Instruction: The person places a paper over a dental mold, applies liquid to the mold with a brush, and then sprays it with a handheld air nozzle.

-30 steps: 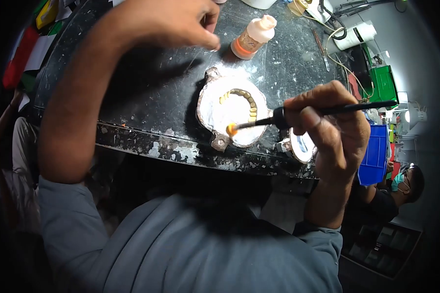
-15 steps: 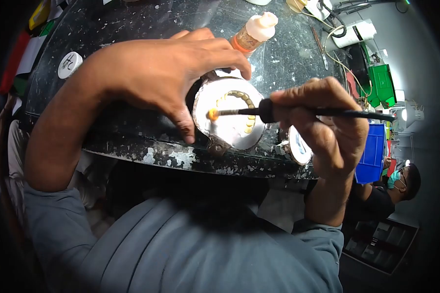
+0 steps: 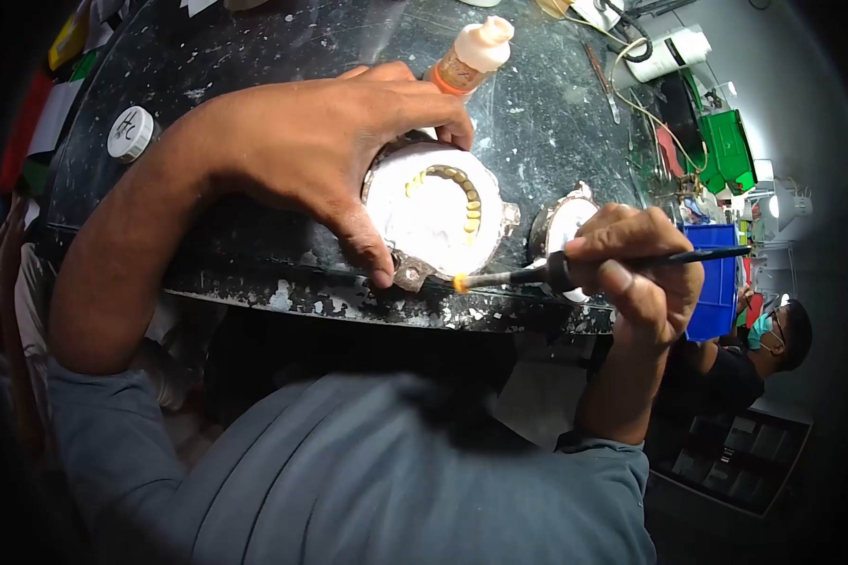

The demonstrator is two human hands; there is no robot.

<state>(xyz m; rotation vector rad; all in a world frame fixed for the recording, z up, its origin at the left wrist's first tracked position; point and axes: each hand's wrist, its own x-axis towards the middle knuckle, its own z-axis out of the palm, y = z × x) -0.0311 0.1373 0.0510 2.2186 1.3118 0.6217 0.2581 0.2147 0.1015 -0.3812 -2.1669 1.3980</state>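
From the head camera, the round mold point(image 3: 433, 221) sits at the near edge of the tabletop point(image 3: 254, 85), the left hand point(image 3: 320, 151) clasped over its left rim. The right hand point(image 3: 636, 273), right of the mold, pinches a brush point(image 3: 584, 266) lying sideways, its orange tip touching the mold's near rim.

We see the left hand point(image 3: 320, 151) gripping the metal dental flask point(image 3: 433, 215), thumb at its near rim. Just right of the flask, the right hand point(image 3: 636, 273) holds a brush point(image 3: 575, 268); a bottle point(image 3: 466, 56) stands beyond the flask.
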